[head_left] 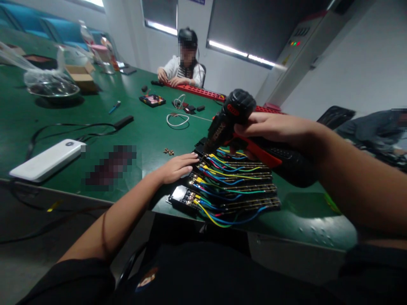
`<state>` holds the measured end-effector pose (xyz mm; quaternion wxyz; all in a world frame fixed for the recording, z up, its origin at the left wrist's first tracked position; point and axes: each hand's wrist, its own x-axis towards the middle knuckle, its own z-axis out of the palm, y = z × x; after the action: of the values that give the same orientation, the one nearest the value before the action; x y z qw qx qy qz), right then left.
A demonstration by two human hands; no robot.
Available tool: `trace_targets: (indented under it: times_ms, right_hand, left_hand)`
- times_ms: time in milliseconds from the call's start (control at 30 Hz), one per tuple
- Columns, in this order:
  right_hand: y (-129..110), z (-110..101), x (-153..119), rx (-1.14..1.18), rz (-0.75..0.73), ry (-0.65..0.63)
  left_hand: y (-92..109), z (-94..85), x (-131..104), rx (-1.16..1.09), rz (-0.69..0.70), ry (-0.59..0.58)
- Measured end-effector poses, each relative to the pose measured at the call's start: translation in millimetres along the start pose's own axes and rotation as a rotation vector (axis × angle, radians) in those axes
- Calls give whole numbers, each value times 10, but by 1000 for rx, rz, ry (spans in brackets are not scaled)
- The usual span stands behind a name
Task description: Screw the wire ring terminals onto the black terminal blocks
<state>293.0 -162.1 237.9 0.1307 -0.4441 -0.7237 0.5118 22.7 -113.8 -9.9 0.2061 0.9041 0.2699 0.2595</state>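
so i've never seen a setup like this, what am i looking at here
No machine here: these are a person's own bare hands, in a single picture from a camera worn on their head, looking forward and down. The right hand grips a black-and-red power drill, its nose angled down toward the ends of some black wired strips. The left hand rests at those ends. The green table also bears a white power bank and tiny brass-coloured pieces. Across it sits another person.
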Motion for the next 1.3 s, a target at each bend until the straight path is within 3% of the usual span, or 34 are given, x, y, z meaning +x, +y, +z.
trace_targets:
  times_ms: [500,867,1300]
  right_hand:
    - [276,95,-51,134,67,22]
    - [283,123,-71,150,38,36]
    - [332,104,-92,185,80,29]
  left_hand:
    - [22,-3,-67,30,50,54]
    - [20,-3,-68,10,27,51]
    - [51,10,-52,156,45,18]
